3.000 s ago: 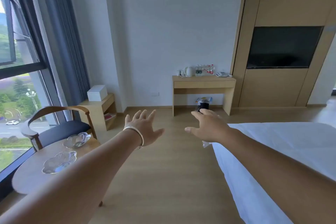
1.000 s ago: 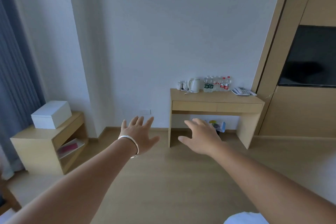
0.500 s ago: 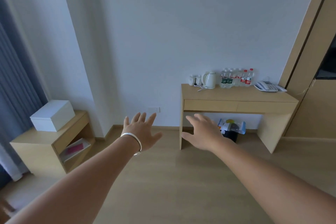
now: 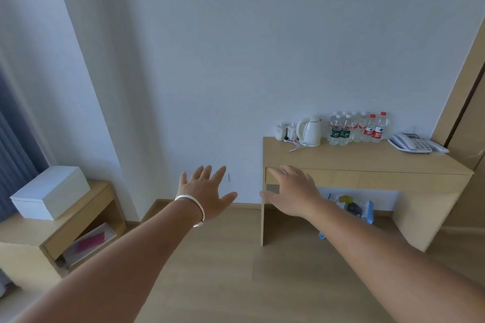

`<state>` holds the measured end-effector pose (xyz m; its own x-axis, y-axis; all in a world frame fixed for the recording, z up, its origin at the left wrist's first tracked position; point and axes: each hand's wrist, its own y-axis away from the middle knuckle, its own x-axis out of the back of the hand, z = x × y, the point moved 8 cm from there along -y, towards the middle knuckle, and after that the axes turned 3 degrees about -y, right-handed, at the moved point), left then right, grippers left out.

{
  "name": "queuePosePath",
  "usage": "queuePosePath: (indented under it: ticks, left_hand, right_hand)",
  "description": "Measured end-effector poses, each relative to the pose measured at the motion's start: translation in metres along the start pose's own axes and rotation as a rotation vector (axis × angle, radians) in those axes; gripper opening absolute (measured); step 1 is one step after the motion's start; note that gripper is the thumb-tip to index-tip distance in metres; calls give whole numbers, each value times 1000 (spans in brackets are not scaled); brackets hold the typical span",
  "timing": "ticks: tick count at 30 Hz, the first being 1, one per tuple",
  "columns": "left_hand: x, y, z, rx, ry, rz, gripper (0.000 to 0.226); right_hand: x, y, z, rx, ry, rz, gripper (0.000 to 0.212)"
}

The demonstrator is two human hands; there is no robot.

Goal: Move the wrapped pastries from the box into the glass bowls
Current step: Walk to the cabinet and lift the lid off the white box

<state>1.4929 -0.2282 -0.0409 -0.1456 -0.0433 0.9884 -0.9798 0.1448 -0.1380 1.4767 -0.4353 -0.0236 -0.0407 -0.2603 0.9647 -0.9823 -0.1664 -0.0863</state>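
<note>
Pale wall ahead; both hands (image 4: 207, 191) (image 4: 294, 193) spread, empty; closed box (image 4: 49, 193) far left, bowls unseen, risking misplaced pastries.

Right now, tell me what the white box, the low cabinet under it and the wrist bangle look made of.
White box: probably matte card or painted wood; flat, dull, crisp edges.
Low cabinet: light wood or laminate; pale grain, satin.
Bangle: likely silver-coloured metal; bright glints.

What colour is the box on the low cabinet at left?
White, lid closed; the box shows plainly in the head view, on the cabinet.
</note>
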Motion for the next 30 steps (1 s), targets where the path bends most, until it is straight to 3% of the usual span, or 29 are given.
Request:
queuePosePath:
  ticks: [17, 22, 30]
  left_hand:
    - [-66, -305, -3, -93, 5, 12, 79]
    - [-74, -389, -35, -84, 26, 24, 79]
    - [-97, -455, -124, 47, 21, -12, 78]
  right_hand:
    - [-27, -277, 86, -92, 56, -27, 74]
    - [-28, -369, 83, -77, 75, -3, 74]
    - [-67, -494, 29, 62, 56, -64, 75]
